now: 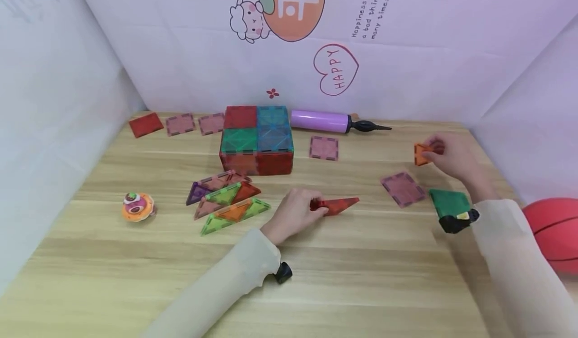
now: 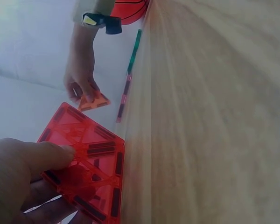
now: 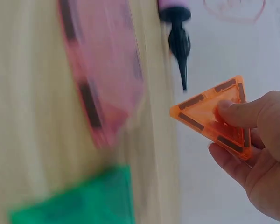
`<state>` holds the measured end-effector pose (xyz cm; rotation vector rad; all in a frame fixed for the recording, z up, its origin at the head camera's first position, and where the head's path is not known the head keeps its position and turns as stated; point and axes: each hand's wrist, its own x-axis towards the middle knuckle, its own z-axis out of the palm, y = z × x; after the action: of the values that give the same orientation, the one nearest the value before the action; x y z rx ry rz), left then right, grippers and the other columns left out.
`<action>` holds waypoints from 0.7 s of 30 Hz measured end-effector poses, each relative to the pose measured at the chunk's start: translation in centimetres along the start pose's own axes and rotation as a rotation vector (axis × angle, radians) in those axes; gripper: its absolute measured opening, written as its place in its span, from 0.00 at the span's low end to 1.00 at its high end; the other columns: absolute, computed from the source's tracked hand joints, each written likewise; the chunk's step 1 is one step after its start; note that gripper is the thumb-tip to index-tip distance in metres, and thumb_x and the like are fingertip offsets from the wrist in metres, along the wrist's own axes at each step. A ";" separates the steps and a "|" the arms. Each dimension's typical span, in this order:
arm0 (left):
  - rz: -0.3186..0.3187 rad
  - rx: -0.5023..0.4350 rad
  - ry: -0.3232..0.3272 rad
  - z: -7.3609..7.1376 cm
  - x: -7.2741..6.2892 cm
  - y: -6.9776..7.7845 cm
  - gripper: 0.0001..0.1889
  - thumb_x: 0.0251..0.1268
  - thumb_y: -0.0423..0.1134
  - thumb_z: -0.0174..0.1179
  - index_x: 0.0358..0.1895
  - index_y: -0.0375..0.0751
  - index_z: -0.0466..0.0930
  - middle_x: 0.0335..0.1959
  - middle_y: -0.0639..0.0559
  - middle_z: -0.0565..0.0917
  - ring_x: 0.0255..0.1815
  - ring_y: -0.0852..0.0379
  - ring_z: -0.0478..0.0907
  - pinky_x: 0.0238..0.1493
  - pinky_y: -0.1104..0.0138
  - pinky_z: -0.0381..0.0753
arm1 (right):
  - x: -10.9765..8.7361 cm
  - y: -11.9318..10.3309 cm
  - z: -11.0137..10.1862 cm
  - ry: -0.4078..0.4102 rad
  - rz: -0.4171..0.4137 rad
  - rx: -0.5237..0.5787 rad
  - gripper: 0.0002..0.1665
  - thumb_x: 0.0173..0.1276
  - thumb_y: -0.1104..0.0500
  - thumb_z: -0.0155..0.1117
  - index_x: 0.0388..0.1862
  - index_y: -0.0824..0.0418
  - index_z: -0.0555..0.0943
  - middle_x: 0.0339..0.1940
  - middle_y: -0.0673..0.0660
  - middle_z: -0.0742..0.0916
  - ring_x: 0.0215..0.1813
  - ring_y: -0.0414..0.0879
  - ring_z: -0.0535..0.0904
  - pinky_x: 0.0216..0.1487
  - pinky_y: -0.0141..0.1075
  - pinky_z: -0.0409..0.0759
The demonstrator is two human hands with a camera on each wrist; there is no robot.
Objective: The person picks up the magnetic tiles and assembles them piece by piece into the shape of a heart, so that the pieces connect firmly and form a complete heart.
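My left hand (image 1: 295, 210) grips translucent red magnetic tiles (image 2: 91, 158) by one side, thumb on the near face; their lower edge is close to the wooden table. Whether they are one piece or several joined cannot be told. Over at the right, my right hand (image 1: 453, 157) pinches an orange triangular magnetic tile (image 3: 214, 116) between thumb and fingers, held above the table. Below that hand lie a pink square tile (image 1: 403, 189) and a green tile (image 1: 449, 202). A box built of red, green, blue and orange tiles (image 1: 275, 162) stands at the back.
Several triangular tiles (image 1: 235, 212) form rows left of my left hand. A purple pump (image 1: 320, 121) lies by the back wall, with a pink square tile (image 1: 323, 148) before it. A cake-shaped toy (image 1: 137, 207) sits at left, a red ball (image 1: 553, 235) at right.
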<state>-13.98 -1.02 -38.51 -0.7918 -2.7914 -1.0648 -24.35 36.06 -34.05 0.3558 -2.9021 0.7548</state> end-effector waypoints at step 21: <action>0.005 -0.003 -0.003 -0.3 0.0 0.2 0.05 0.60 0.40 0.66 0.34 0.44 0.85 0.28 0.53 0.85 0.26 0.62 0.73 0.29 0.73 0.70 | -6.2 -11.0 7.9 -0.188 -0.285 0.214 0.11 0.53 0.74 0.69 0.32 0.62 0.82 0.31 0.54 0.88 0.37 0.38 0.83 0.39 0.33 0.82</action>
<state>-13.94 -1.04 -38.19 -0.8005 -2.7901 -1.0678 -15.99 24.03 -36.91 0.8855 -2.8476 1.0320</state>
